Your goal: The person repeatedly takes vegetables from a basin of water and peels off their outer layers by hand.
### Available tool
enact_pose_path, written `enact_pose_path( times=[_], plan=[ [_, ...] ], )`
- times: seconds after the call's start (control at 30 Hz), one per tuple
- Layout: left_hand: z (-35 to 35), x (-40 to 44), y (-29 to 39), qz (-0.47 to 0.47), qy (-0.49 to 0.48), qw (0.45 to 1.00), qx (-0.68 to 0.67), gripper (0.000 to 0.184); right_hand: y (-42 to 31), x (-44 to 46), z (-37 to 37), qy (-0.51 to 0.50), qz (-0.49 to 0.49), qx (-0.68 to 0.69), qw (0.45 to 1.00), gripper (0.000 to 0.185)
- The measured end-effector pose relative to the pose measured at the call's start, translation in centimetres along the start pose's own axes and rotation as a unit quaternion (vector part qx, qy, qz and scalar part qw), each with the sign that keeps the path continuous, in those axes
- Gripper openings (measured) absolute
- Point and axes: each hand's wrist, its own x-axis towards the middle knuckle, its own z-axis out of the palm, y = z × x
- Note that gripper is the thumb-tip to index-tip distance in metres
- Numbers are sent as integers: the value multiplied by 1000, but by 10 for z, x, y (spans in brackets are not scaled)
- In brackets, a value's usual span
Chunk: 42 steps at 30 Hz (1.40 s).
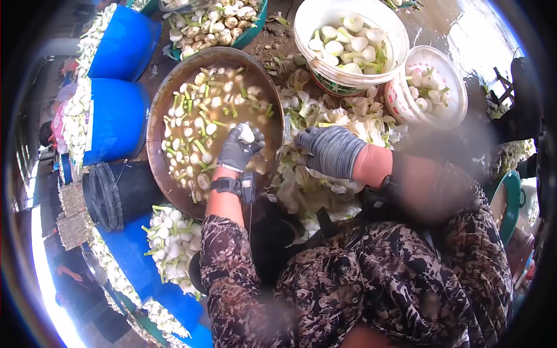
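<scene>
My left hand, in a grey glove, is closed around a white bulb above the right part of a round basin. Murky brown water in the basin holds many floating bulbs with cut green stems. Just right of the rim, my right hand, also gloved, has its fingers curled; what they grip is too unclear to name. A heap of pale peelings and leaves lies beneath and around that hand.
White buckets of bulbs stand beyond the peelings. Blue tubs and a black bucket line the left. A green tub of bulbs is behind the basin. More bulbs lie at lower left.
</scene>
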Motion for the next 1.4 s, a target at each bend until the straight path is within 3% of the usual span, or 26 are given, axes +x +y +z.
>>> enact_pose_path(
  times=[0.07, 0.1, 0.13, 0.17, 0.2, 0.23, 0.27, 0.3, 0.33, 0.37, 0.4, 0.43, 0.47, 0.53, 0.6, 0.63, 0.67, 0.7, 0.73, 0.77, 0.8, 0.87, 1.0, 1.17, 1.23, 1.4],
  plan=[
    [38, -35, 8, -12, -142, 988, -57, 33, -6, 1, -11, 145, 11, 106, 984, 37],
    [63, -52, 4, -10, -144, 988, -53, 33, -2, 6, -8, 191, -21, 105, 976, 49],
    [92, -71, -4, 96, -117, 965, 216, 37, -1, 8, -9, 196, -20, 106, 975, 49],
    [114, -85, -9, 195, -81, 859, 466, 41, -1, 9, -10, 275, -84, 78, 955, 53],
    [128, -94, -11, 195, -84, 858, 468, 41, -2, 10, -11, 350, -145, 49, 924, 57],
    [139, -101, -14, 81, -100, 970, 206, 45, -5, 8, -14, 329, -148, 74, 930, 61],
    [147, -108, -17, -42, -106, 991, -77, 50, -7, 5, -18, 331, -146, 73, 929, 61],
    [148, -113, -22, 71, -158, 972, 158, 54, -11, 0, -25, 259, -110, 93, 955, 60],
    [150, -117, -28, 200, -158, 893, 371, 57, -13, -4, -30, 185, -75, 113, 973, 59],
    [151, -118, -31, 122, -163, 965, 167, 56, -16, -9, -32, 200, -38, 79, 976, 57],
    [151, -119, -33, 37, -159, 986, -46, 55, -15, -10, -31, 201, -38, 78, 976, 57],
    [150, -118, -33, 105, -190, 975, 46, 50, -13, -10, -27, 221, -32, 56, 973, 56],
    [149, -122, -36, 105, -189, 975, 46, 50, -12, -11, -23, 239, -26, 35, 970, 55],
    [147, -127, -46, 205, -44, 938, 278, 48, -9, -12, -18, 230, -41, 63, 970, 58],
    [141, -123, -51, 204, -26, 942, 264, 45, -5, -10, -12, 265, -101, 160, 946, 62],
    [139, -119, -52, 289, -27, 885, 363, 44, -1, -8, -10, 293, -100, 180, 934, 58],
    [136, -119, -53, 251, -65, 937, 232, 42, 3, -8, -9, 293, -101, 176, 934, 58],
    [138, -121, -51, 209, -92, 969, 93, 41, 6, -9, -11, 285, -79, 257, 920, 51],
    [137, -121, -51, 212, -94, 968, 92, 41, 8, -9, -13, 276, -57, 336, 899, 45],
    [137, -120, -51, 213, -88, 971, 58, 43, 14, -3, -7, 332, -79, 308, 888, 27],
    [137, -119, -52, 213, -82, 973, 25, 46, 14, -2, -10, 332, -79, 305, 889, 27],
    [137, -117, -54, 218, -83, 972, 25, 46, 14, -3, -13, 363, -54, 175, 913, 17],
    [136, -110, -57, 259, -73, 956, 115, 43, -1, -6, -20, 345, -14, 136, 928, 16],
    [134, -109, -54, 289, -47, 937, 189, 45, 0, 1, -13, 361, 4, 162, 919, 15],
    [139, -111, -53, 298, 13, 927, 226, 39, -1, -1, -14, 352, 5, 163, 922, 15],
    [143, -111, -54, 308, 9, 908, 284, 46, -3, -4, -18, 349, 13, 161, 923, 13]
  ],
)
